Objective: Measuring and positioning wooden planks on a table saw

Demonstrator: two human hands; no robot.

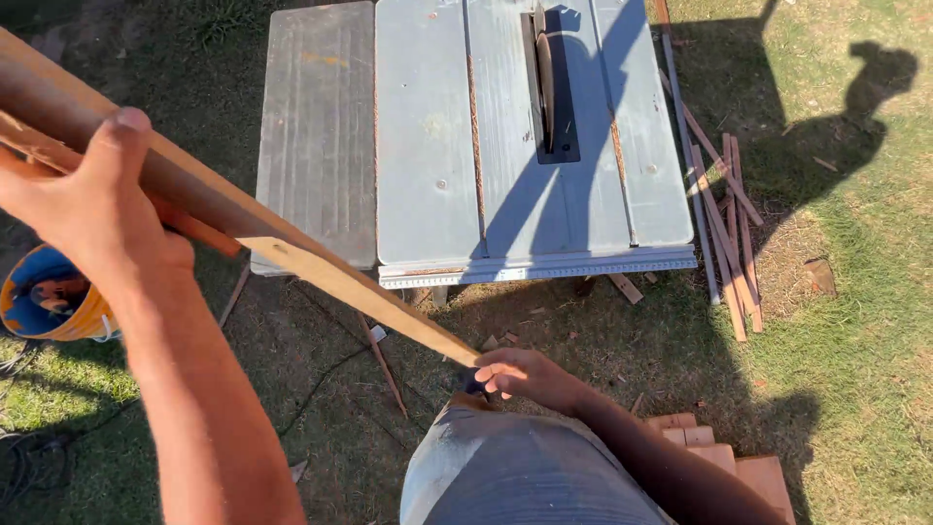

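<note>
Nearest to us, our grey shirt (525, 481) is filling the bottom of the view, and both our bare arms are reaching out over it. We are holding a long wooden plank (292, 255) in the air above the ground, in front of the table saw. Its long axis is running on a diagonal, from the upper left edge of the view down to the lower middle, with the near end pointing at our waist and the far end passing out of sight at the left.

Our left hand (92, 199) is raised high at the left, its grip clenched around the upper part of the plank, thumb pressing over the top edge. Our right hand (525, 374) is sitting low by our waist, its fingers curling at the plank's near end; we are touching that end, but we cannot tell whether the grip is fully closing on it.

Beyond the plank, the grey surface of the table saw (428, 136) is standing in sunlight, its blade (546, 73) sitting in the slot near the far edge. An orange and blue bucket (49, 297) is sitting on the grass at the left; what it is holding is too shadowed to make out. Thin wood offcuts (729, 228) are lying on the grass just right of the saw, and stacked blocks (724, 452) are resting near our right elbow.
</note>
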